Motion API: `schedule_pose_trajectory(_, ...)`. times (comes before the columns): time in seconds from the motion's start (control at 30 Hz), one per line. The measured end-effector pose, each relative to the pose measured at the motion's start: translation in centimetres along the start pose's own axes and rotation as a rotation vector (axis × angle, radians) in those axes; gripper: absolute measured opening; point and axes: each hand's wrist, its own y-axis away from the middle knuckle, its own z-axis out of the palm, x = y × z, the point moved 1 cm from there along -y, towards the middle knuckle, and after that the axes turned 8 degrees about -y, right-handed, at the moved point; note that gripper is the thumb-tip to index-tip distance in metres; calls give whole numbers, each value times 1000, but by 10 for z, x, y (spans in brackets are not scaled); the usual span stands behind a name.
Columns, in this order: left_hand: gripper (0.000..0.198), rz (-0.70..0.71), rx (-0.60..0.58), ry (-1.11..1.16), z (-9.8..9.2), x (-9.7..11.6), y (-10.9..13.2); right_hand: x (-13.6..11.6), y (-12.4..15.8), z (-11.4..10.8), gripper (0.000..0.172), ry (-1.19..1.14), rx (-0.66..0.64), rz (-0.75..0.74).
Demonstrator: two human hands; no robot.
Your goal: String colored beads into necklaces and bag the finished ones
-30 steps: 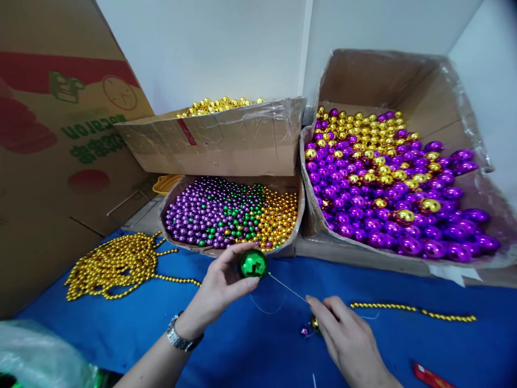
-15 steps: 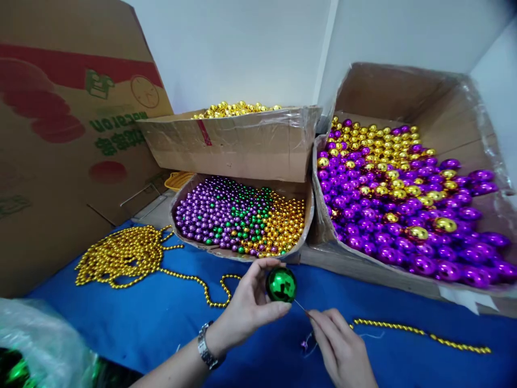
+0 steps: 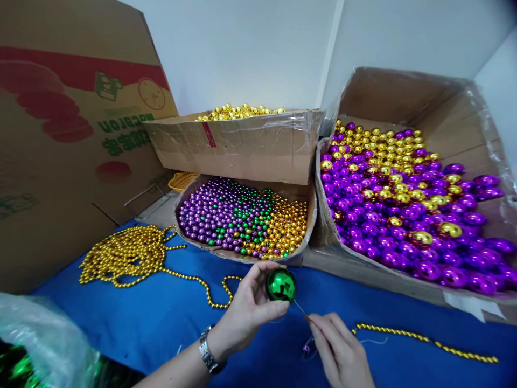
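A large shiny green ball (image 3: 280,284) is held between the thumb and fingers of my left hand (image 3: 248,310), which wears a metal watch. My right hand (image 3: 341,345) pinches a thin needle-like tool (image 3: 299,307), whose far end meets the ball's lower right side. A small purple piece (image 3: 306,349) with thread lies just left of my right hand. Thin pale thread (image 3: 374,340) trails out to the right, near a short gold bead strand (image 3: 428,339) on the blue cloth (image 3: 194,328).
Gold bead strings (image 3: 125,253) lie piled at the left. A box (image 3: 314,215) holds small purple, green and gold beads. At the right, another box (image 3: 440,99) contains bigger purple and gold balls. Clear plastic (image 3: 48,334) covers green shiny items at the lower left.
The view has shifted slightly, so the boxes and bead strands appear a little further right and lower. Both hands keep nearly the same hold on the ball and tool.
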Motion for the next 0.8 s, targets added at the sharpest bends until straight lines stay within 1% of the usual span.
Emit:
schedule_pose_trajectory(0.27, 53, -3, 26, 2, 1, 0, 0, 1, 0, 0, 22, 53, -36, -33)
schedule_pose_trajectory(0.43, 55, -4, 31, 1, 0, -1, 0, 4, 3, -1, 23, 145, -18, -89)
schedule_pose_trajectory(0.63, 54, 6, 24, 3, 0, -4, -1, 3, 2, 0, 22, 94, -29, -70)
schedule_pose_trajectory(0.8, 55, -21, 39, 30, 0, -7, 0, 3, 3, -1, 22, 97, -16, -62)
